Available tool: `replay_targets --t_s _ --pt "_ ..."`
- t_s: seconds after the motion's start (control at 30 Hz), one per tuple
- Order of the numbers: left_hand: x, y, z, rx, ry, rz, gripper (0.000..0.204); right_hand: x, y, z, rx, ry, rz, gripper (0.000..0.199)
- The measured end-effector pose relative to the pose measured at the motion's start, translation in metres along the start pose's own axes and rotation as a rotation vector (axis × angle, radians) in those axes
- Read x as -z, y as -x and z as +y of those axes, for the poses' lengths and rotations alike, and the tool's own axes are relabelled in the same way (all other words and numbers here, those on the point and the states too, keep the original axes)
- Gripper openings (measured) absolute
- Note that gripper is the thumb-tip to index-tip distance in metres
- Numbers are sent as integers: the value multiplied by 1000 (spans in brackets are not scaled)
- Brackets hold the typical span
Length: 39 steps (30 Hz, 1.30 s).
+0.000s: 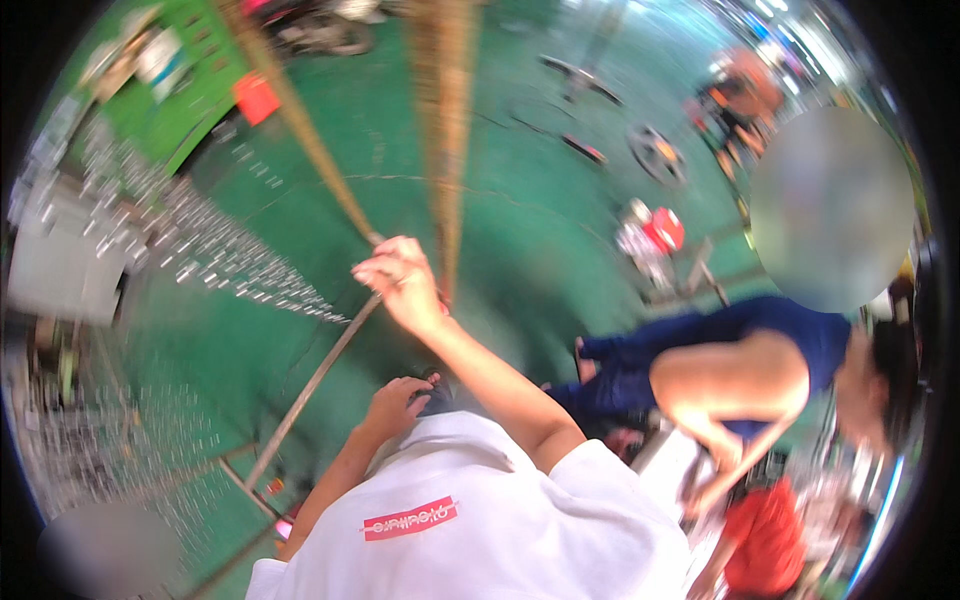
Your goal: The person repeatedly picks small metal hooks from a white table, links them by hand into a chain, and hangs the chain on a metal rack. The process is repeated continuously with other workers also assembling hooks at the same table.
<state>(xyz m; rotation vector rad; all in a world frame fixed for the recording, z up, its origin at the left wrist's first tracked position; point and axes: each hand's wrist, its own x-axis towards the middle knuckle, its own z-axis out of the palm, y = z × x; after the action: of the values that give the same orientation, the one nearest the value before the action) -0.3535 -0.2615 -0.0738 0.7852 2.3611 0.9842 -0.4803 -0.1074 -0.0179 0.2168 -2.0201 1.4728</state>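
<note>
My right hand reaches forward over a long thin rail, near where the rail bends away. Its fingers are drawn together, and what they pinch, if anything, is too blurred to make out. My left hand hangs close to my shirt, fingers loosely apart, with nothing visible in it. Left of the rail, rows of small shiny pieces hang or lie in lines, smeared by motion. More such rows show at the lower left.
A yellowish post rises ahead. A green table with an orange-red sheet stands far left. A person in dark blue bends close on my right; another wears red. A wheel-like disc lies on the green floor.
</note>
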Motion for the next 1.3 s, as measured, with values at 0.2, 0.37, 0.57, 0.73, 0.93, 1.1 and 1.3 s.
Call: replay_targets --t_s 0.2,0.37,0.57,0.73,0.93,1.1,1.3 --pt "-24 -48 1 -253 -102 -408 22 102 61 -69 -214 185 134 10" --pt "-64 -88 30 -467 -131 -583 31 156 117 -108 -270 376 397 11" --pt "-145 -95 103 -1006 79 -594 41 208 189 -147 -344 549 715 12" --pt "-204 -69 173 -1206 112 -722 37 248 240 -196 -335 636 928 12" --pt "-264 -18 241 -1306 -24 -978 32 284 298 -261 -269 758 1133 11" --pt "-315 23 285 -1396 -166 -1139 28 298 346 -315 -297 887 1226 12" --pt "-419 86 308 -1499 233 -1222 23 280 376 -376 -439 1056 1429 24"
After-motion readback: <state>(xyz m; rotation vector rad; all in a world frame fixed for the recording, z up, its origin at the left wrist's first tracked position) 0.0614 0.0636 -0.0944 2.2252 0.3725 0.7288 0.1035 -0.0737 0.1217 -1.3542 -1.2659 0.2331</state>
